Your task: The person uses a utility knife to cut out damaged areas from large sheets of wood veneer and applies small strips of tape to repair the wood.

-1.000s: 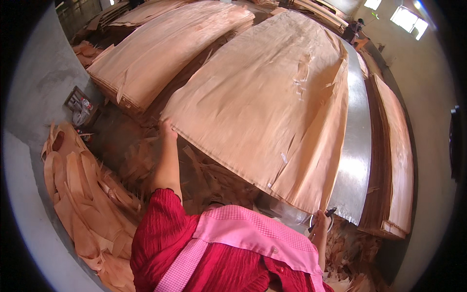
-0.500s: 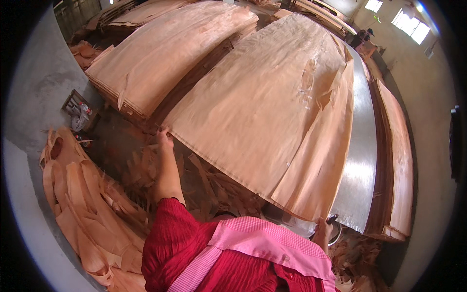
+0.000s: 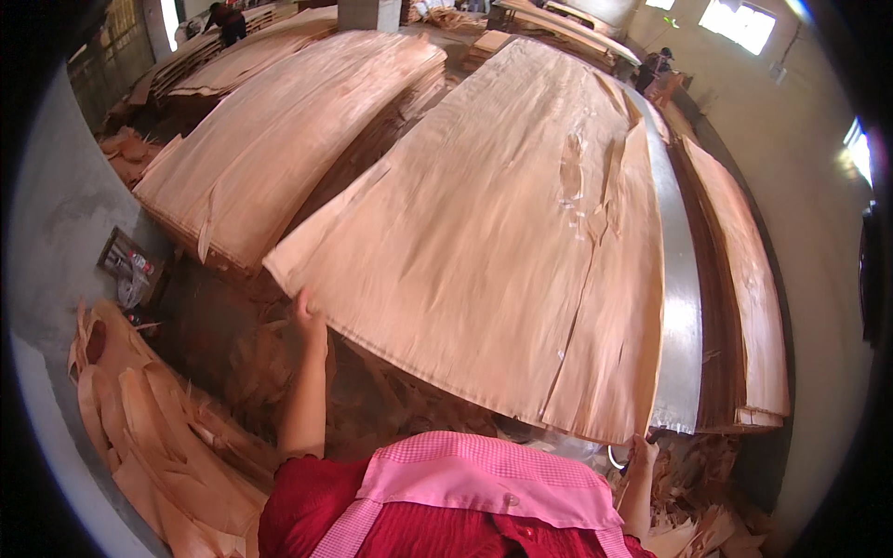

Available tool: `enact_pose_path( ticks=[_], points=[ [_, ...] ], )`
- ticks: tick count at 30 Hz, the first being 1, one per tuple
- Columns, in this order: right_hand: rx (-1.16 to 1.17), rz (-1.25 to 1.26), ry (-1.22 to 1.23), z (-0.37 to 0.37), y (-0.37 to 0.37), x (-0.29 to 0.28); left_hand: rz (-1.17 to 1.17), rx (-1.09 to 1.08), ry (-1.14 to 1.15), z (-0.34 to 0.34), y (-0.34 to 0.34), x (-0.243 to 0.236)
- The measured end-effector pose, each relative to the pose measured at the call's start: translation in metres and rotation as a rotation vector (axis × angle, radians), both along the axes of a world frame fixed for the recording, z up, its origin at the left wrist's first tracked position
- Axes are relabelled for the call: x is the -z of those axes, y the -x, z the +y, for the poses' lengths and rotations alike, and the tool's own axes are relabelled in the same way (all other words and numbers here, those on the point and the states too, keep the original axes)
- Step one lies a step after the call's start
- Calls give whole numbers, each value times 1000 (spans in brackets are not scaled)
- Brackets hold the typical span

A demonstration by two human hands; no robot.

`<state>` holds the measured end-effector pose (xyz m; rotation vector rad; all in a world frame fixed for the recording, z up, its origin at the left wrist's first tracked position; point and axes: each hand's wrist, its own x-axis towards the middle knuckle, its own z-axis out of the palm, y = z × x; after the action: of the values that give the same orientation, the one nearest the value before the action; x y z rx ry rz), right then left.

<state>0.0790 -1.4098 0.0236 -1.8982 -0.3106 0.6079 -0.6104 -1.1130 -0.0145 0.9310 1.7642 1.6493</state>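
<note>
A large, thin sheet of wood veneer [image 3: 465,251] stretches away in front of me, with a long split and overlapping strip on its right side and a torn hole near its far right part. My left hand [image 3: 309,316] is closed on the near edge, a little in from its left corner, which sticks out past the fingers. At the near right corner my right hand [image 3: 642,452] pinches the sheet's edge. Something small and dark shows beside that hand, too little of it to name. Under the sheet's right side runs a smooth metal surface [image 3: 682,344].
Stacks of veneer lie left [image 3: 288,121] and right [image 3: 744,288]. Veneer scraps [image 3: 149,409] heap at lower left and on the floor. A small crate with bottles [image 3: 130,265] stands by the left wall. Another person [image 3: 654,70] is far right, and one more person [image 3: 226,23] far left.
The sheet's near left corner has lifted and shifted left, past my left hand. Its right-hand strip lies flatter against the sheet. Both hands have come lower in the picture as the view tilted up.
</note>
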Motion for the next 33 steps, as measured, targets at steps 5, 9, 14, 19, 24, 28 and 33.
enact_pose_path(
  ticks=[5,9,14,19,24,28,33],
  points=[
    [16,-78,32,33,-48,10,139,113,223,9,-12,27],
    [14,-162,238,78,-86,-2,435,25,237,39,-43,40],
    [-42,-109,270,94,-107,-1,461,-105,217,53,-66,71],
    [-78,-74,225,85,-119,22,444,-91,255,54,-71,81],
    [-119,-80,289,75,-120,42,347,-254,280,50,-69,62],
    [-122,-130,297,72,-123,56,478,-167,383,48,-65,52],
    [-184,-72,246,65,-143,76,727,-258,417,47,-78,43]
  ],
)
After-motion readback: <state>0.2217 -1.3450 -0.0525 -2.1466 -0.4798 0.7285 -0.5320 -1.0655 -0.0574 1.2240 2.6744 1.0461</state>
